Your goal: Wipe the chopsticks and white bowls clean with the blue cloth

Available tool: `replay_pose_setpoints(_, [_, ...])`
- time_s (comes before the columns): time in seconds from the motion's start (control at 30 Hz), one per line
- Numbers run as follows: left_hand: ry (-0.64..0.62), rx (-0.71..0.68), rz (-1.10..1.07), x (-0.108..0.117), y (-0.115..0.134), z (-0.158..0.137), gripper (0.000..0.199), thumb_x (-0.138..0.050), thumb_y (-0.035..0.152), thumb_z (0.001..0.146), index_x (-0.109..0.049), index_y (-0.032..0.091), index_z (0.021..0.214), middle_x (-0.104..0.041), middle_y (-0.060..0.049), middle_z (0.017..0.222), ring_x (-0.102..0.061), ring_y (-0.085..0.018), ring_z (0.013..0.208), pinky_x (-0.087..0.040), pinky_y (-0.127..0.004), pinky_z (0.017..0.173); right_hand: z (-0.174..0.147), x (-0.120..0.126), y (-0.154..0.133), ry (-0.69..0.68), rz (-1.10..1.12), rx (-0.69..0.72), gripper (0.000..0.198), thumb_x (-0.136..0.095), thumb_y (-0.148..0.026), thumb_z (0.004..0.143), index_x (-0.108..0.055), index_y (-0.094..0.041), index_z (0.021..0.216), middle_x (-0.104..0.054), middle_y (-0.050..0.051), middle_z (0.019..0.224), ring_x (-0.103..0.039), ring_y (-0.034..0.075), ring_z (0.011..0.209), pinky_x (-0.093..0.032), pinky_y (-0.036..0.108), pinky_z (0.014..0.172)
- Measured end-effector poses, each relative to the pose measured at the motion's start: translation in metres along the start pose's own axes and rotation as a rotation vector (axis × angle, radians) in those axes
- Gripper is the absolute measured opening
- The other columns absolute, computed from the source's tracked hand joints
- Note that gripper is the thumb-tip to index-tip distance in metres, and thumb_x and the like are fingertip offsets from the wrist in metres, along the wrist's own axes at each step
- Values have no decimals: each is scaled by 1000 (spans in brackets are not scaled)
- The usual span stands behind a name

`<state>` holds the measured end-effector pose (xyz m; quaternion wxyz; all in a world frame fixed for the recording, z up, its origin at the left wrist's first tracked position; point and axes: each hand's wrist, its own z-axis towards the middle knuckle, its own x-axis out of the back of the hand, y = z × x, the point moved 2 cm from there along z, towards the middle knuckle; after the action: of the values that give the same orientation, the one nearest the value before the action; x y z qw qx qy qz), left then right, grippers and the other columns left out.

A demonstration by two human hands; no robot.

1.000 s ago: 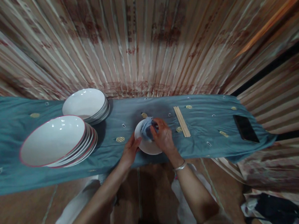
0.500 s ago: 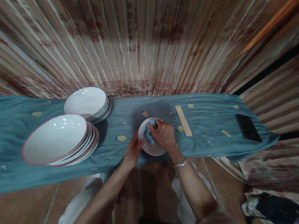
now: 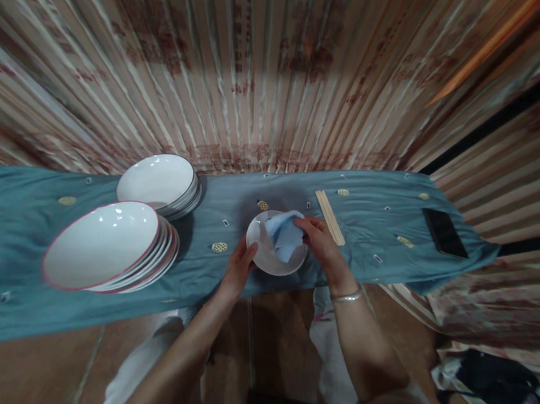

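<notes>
Left hand [image 3: 240, 266] has the bowl [image 3: 265, 258] gripped at its left rim, thumb over the edge, probably to keep it steady, while the right hand [image 3: 320, 238] pinches a blue cloth [image 3: 285, 234] in its right side. It's between the sticks [image 3: 330, 218] and the dish stacks [image 3: 101, 246], which I'd guess leaves decent elbow room.

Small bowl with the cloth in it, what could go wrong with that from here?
The small bowl is close to the front edge of the table, with the left hand at its rim; if that hold loosened, it might slip.
The right hand, pinching the blue cloth, is right beside the chopsticks, so a wide sweep could knock them askew.
</notes>
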<state>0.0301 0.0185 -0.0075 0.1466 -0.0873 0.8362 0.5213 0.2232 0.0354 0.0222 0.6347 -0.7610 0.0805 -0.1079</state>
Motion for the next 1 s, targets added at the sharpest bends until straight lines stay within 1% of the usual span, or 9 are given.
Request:
replay_pose_setpoints(0.1, [-9, -4, -6, 0, 1, 0, 71, -77, 45, 66, -59, 19, 130, -67, -11, 124, -64, -31, 108, -58, -35, 77, 4, -1, 5, -71, 237, -108, 33, -70, -46, 60, -48, -21, 55, -45, -7, 47, -39, 8, 42, -33, 21, 40])
replay_pose_setpoints(0.2, [-26, -13, -19, -1, 1, -1, 69, -77, 44, 66, -60, 19, 128, -69, -11, 121, -65, -31, 107, -58, -37, 79, 11, 6, 6, -61, 352, -91, 26, -64, -45, 69, -54, -22, 64, -54, -5, 53, -47, 10, 44, -40, 23, 40])
replay_pose_setpoints(0.27, [-33, -16, -18, -1, 2, -2, 69, -77, 45, 66, -61, 19, 128, -70, -11, 119, -64, -31, 107, -58, -38, 80, 13, 12, 4, 12, 378, -42, 22, -62, -42, 72, -57, -21, 70, -59, -4, 59, -53, 12, 50, -45, 24, 44])
replay_pose_setpoints(0.37, [-36, -20, 1, 0, 1, -2, 68, -76, 47, 67, -61, 19, 128, -69, -11, 120, -63, -32, 109, -57, -38, 82, 7, 18, -4, 208, 212, 151, 22, -66, -40, 71, -57, -20, 68, -58, -4, 60, -53, 12, 55, -44, 24, 51])
replay_pose_setpoints(0.47, [-43, -32, 16, 2, -1, -1, 69, -73, 53, 69, -60, 19, 128, -67, -11, 125, -62, -32, 111, -57, -38, 81, -8, 12, -15, 316, -270, 405, 28, -61, -41, 79, -54, -20, 62, -53, -3, 57, -51, 13, 59, -42, 24, 57])
replay_pose_setpoints(0.57, [-54, -31, 9, 3, -3, 0, 73, -68, 61, 71, -59, 19, 130, -65, -12, 127, -62, -33, 111, -58, -39, 79, -18, -7, -15, 234, -778, 580, 21, -56, -32, 84, -55, -20, 67, -61, 4, 69, -58, 17, 72, -46, 28, 69])
replay_pose_setpoints(0.67, [-48, -21, -13, 3, -4, 0, 75, -66, 62, 72, -56, 18, 132, -65, -14, 126, -62, -33, 111, -58, -39, 78, -18, -27, -1, 93, -995, 604, 11, -52, -23, 86, -61, -17, 82, -67, 11, 81, -63, 22, 82, -49, 32, 76])
replay_pose_setpoints(0.83, [-20, -13, -16, 2, -5, 0, 68, -65, 56, 76, -56, 17, 131, -67, -13, 123, -62, -32, 112, -58, -39, 78, -13, -46, 20, -19, -889, 605, 39, -55, -26, 87, -53, -16, 125, -64, 17, 121, -63, 27, 108, -51, 38, 91])
replay_pose_setpoints(1.0, [-18, 3, -23, 2, -4, 1, 58, -61, 50, 82, -56, 19, 131, -65, -12, 126, -62, -31, 114, -58, -38, 78, -10, -52, 25, -111, -749, 597, 50, -53, -24, 88, -48, -11, 135, -56, 20, 133, -55, 28, 122, -45, 42, 104])
